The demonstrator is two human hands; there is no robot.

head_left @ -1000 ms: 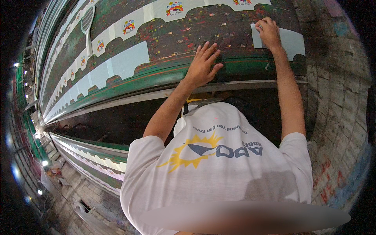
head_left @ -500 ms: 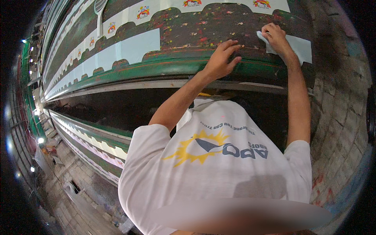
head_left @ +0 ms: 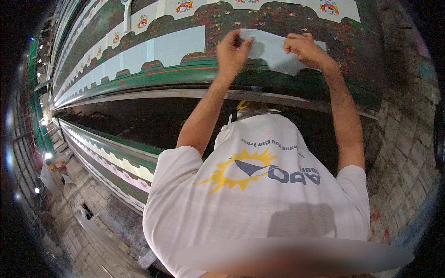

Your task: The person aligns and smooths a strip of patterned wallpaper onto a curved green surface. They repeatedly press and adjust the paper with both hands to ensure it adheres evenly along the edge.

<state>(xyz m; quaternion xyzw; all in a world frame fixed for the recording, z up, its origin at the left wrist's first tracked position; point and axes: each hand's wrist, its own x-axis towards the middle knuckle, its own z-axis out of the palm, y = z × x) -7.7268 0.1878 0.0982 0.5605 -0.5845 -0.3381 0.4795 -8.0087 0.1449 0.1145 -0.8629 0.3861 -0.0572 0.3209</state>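
A light blue cut piece of thin sheet material, fabric or paper, is stretched between my two hands above the near edge of the table. My left hand pinches its upper left corner between thumb and fingers. Toward its right end my right hand grips the upper edge with bent fingers. The piece dips into a curved lower edge. To the left, a row of matching light blue pieces with scalloped edges lies along the table, its end apart from my left hand.
Behind runs a row of cream pieces with colourful printed figures. A pale racket-shaped tool lies across them. The dark, paint-flecked table has a rounded green edge. Another long table stands lower left; brick paving is on the right.
My right hand has moved left with the light blue piece. My left hand has gone left and up and taken hold of the piece's other end.
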